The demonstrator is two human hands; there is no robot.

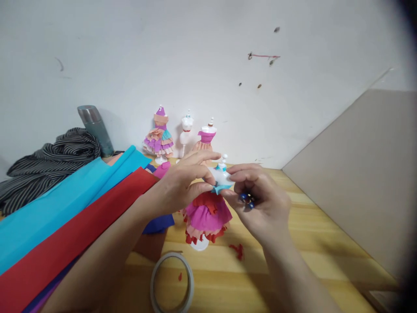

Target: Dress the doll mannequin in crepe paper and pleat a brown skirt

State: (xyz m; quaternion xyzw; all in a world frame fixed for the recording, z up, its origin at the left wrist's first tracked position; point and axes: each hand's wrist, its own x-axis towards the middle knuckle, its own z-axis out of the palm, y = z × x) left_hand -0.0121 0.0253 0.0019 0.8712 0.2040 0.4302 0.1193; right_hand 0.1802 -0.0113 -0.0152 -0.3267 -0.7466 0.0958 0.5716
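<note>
Desk (302, 208): yellow wood, paler and browner bands. Mid-desk, dress form (222, 175) glossy white; neck band (220, 166) and chest strip (221, 188) turquoise; skirt (208, 215) tiered red, magenta, peach, red. Far edge, left to right: dress (158, 138) purple, peach, turquoise; bare form (187, 124) white; bodice (206, 137) magenta. Far left corner: cloth (58, 156) black, thin pale stripes; flask (98, 130) teal-grey, cap (89, 114) silver. Left edge: sheets turquoise (65, 193), red (81, 217).

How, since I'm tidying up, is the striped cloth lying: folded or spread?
Neither: bunched up. The striped cloth lies heaped beside the flask, its stripes curving over loose rumples.
</note>
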